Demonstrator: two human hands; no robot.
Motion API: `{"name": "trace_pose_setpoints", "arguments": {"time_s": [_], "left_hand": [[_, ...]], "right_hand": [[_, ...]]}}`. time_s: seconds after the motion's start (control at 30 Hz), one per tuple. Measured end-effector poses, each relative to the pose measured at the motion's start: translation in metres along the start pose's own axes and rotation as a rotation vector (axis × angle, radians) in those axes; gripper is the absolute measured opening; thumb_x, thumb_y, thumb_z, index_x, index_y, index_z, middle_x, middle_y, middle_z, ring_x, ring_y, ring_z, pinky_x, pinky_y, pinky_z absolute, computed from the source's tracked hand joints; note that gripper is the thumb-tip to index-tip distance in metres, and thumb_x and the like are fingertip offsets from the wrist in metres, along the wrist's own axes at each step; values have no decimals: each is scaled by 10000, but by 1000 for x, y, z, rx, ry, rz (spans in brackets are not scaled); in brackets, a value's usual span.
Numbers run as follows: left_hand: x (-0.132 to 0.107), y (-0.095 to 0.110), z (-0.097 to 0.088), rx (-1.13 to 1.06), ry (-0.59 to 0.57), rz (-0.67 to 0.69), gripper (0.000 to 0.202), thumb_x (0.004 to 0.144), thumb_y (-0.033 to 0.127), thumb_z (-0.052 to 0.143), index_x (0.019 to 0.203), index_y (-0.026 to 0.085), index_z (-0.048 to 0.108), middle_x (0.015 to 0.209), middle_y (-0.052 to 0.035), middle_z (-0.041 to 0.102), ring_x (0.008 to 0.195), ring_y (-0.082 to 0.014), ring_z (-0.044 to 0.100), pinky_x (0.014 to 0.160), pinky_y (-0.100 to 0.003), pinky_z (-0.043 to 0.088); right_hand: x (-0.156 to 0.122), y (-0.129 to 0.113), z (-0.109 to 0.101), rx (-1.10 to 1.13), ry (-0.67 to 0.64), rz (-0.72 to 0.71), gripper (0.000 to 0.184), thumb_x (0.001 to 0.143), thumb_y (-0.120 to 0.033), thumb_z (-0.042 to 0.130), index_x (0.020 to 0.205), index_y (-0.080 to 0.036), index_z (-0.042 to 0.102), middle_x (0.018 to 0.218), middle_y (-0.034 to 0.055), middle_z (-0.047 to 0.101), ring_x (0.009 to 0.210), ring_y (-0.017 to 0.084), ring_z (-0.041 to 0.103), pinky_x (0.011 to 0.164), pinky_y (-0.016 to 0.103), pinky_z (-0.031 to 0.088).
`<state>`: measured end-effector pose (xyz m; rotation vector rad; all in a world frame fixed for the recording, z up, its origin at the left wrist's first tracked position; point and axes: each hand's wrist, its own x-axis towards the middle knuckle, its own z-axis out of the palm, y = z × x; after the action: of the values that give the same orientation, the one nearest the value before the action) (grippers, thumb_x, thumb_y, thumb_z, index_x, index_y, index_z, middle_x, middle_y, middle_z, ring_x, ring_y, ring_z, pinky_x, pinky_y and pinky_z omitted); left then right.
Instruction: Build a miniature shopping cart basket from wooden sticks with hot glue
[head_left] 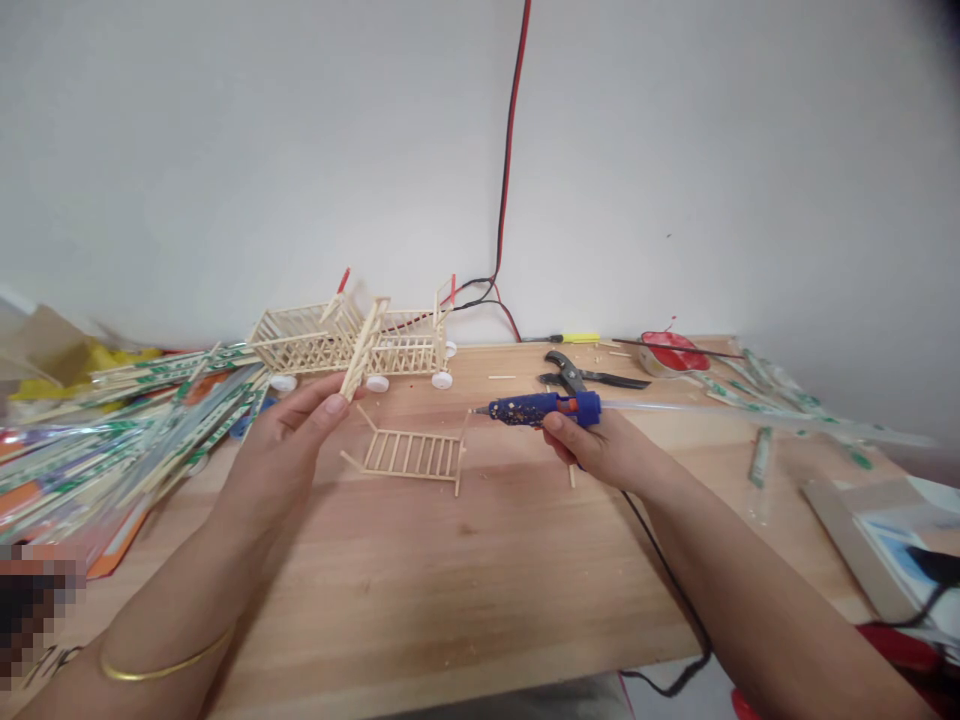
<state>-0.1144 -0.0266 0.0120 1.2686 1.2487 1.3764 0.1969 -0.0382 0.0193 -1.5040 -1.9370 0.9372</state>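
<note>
Between thumb and fingers, my left hand (pixel 311 415) pinches a narrow frame of wooden sticks (pixel 365 345), held up at a slant. Behind it stands a model truck (pixel 300 345) built from thin sticks, with white wheels. My right hand (pixel 589 440) is wrapped around a blue glue gun (pixel 525 408), its nozzle pointing left. A clear glue stick (pixel 675 408) juts from the gun's back. Just left of the nozzle, a ladder-like stick frame (pixel 412 455) lies on the table. Whether the nozzle touches that frame's upright stick, I cannot tell.
Wrapped chopsticks (pixel 172 400) are heaped at the left. Pliers (pixel 566 372), a yellow marker (pixel 579 338) and a red dish (pixel 670 352) sit toward the back of the wooden table (pixel 465 590). A black cord (pixel 667 570) drops over the front edge. At the right lies a box (pixel 847 540).
</note>
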Motion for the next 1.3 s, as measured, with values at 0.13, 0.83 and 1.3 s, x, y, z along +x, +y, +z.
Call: {"name": "trace_pose_setpoints", "arguments": {"time_s": [0.13, 0.83, 1.3], "left_hand": [[1, -1, 1, 11, -37, 24, 321, 751, 433, 670, 995, 231, 717, 1141, -67, 674, 1181, -269, 532, 1021, -389, 392], [4, -5, -4, -8, -16, 25, 309, 767, 415, 665, 1016, 238, 711, 1126, -64, 680, 1125, -246, 569, 1026, -394, 400], [4, -5, -7, -17, -9, 44, 298, 773, 406, 663, 1018, 242, 709, 1078, -52, 691, 1093, -244, 579, 1024, -409, 393]], "right_hand": [[0, 1, -1, -17, -8, 3, 529, 840, -660, 388, 623, -187, 486, 531, 3, 508, 474, 107, 448, 437, 234, 334], [-16, 13, -20, 233, -140, -78, 690, 746, -807, 326, 770, -165, 579, 714, 65, 565, 542, 135, 474, 445, 265, 370], [-12, 3, -2, 17, -71, -87, 666, 785, -782, 289, 678, -169, 526, 605, 26, 530, 522, 121, 476, 462, 240, 353]]}}
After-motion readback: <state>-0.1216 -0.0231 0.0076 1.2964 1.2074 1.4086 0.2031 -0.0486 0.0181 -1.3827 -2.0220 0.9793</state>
